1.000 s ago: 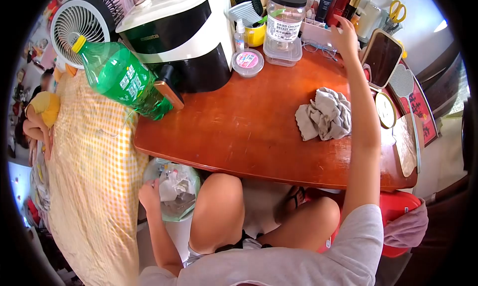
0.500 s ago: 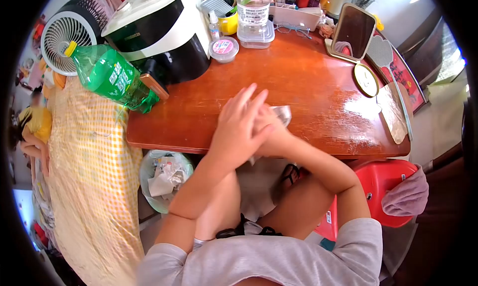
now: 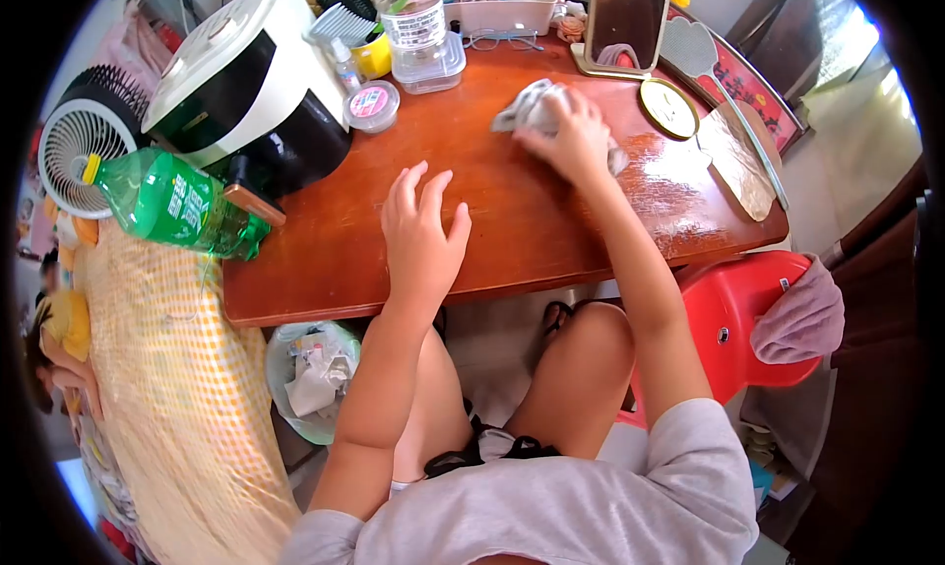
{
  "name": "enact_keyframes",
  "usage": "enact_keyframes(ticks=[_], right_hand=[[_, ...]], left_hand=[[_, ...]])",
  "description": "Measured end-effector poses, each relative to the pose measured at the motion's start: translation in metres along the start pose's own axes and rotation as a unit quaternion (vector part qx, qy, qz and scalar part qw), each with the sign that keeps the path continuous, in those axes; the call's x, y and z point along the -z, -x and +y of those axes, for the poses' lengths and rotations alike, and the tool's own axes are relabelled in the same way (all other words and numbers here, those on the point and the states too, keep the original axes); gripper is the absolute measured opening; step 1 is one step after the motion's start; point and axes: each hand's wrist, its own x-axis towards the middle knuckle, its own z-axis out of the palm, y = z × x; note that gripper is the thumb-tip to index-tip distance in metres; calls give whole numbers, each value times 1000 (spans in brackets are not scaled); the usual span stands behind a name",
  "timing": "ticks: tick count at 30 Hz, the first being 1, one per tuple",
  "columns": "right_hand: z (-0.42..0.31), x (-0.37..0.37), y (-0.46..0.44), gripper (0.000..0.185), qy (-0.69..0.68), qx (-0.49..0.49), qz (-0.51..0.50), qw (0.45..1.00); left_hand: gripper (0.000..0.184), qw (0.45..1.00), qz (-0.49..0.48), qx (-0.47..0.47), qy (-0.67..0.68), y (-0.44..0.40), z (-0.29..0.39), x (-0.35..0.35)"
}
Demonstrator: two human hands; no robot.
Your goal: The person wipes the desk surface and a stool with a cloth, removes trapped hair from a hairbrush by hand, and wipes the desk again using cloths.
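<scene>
My right hand (image 3: 574,140) presses a crumpled grey-and-white cloth (image 3: 532,102) onto the reddish-brown wooden table (image 3: 394,240), its fingers bent over it and slightly blurred. Part of the cloth shows beyond the fingers and a little by the wrist. Farther left, my left hand (image 3: 423,225) hovers over the front part of the table, fingers spread, with nothing in it. Beyond the right hand stand a small framed mirror (image 3: 624,24) and a round gold-rimmed tin lid (image 3: 668,108).
On the left are a black-and-white air fryer (image 3: 251,83), a green soda bottle (image 3: 172,201) lying tilted and a fan (image 3: 84,156). Clear jars (image 3: 413,33) and glasses (image 3: 502,39) line the back. Below are a lined bin (image 3: 285,353) and a red chair (image 3: 748,309). A fly swatter (image 3: 724,88) lies right.
My hands, together before, have separated. The right hand has moved away and to the right with the cloth; the left stays near the front edge. The view has shifted rightward.
</scene>
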Motion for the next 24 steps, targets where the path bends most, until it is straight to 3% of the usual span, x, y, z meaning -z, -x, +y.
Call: enact_keyframes(ticks=[2,3,4,5,7,8,14,16,17,20,22,23,24], right_hand=[[12,13,21,54,-112,95,-20,989],[36,3,17,53,-106,79,-2,991],[55,5,4,50,-90,-30,-54,994],[86,-15,-10,47,-12,-78,-46,996],[105,-30,-37,44,35,-127,9,991],[103,-33,-51,44,42,-155,-58,985],[95,-45,-63,47,51,-96,-59,992],[105,-38,-50,43,10,33,-97,995],[113,-36,-50,43,10,31,-94,995],[134,-28,-38,41,-65,-25,-59,996],[124,-33,-55,34,-13,-84,-48,995],[97,-17,-62,32,-1,-132,-93,987],[96,-42,-61,29,36,-134,-63,988]], left_hand=[[34,1000,-14,3,10,8,-3,3],[33,999,-29,11,17,11,-4,3],[33,999,-27,10,17,12,-4,3],[33,999,-33,18,16,13,-3,4],[32,999,-36,22,24,10,-2,2],[32,999,-36,19,21,7,0,1],[31,998,-67,-17,13,5,12,-5],[31,997,-75,-18,12,12,12,-4],[31,996,-82,-20,12,11,9,-3],[31,996,-89,-10,15,13,5,-3],[32,996,-87,-20,9,10,4,-6],[33,996,-81,-33,7,7,6,-10],[35,996,-79,-48,10,5,9,-15]])
